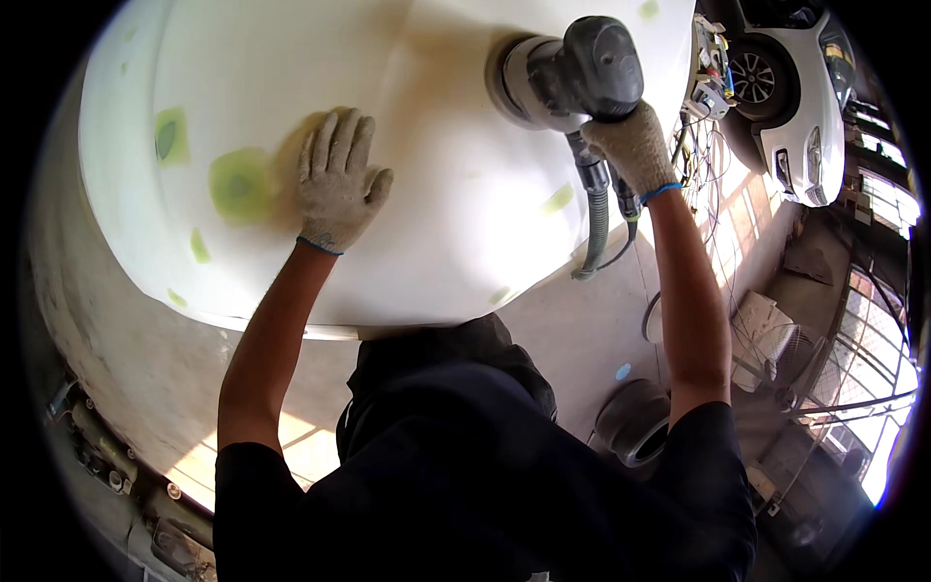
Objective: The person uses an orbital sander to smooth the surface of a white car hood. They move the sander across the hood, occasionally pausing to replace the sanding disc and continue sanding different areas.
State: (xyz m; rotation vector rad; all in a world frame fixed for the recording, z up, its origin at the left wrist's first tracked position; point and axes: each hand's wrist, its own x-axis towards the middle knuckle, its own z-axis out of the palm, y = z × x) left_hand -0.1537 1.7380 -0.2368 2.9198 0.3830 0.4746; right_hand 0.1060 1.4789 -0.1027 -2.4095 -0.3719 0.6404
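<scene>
Single view: left lens of a side-by-side fisheye pair, worn on the head. Looks steeply down and forward over the wearer's dark shirt [465,475], at 6 o'clock and nearest the lens; left forearm [272,339] in from 8 o'clock, right forearm [690,291] from 4. White panel [427,194] at close-to-middle range, 11 o'clock, running out of frame at 12. Floor [572,359] lower, beyond the panel's edge. Farther off: white car [800,145] at 2, bright windows [878,364] between 3 and 4. Black rim rounds the corners.
</scene>
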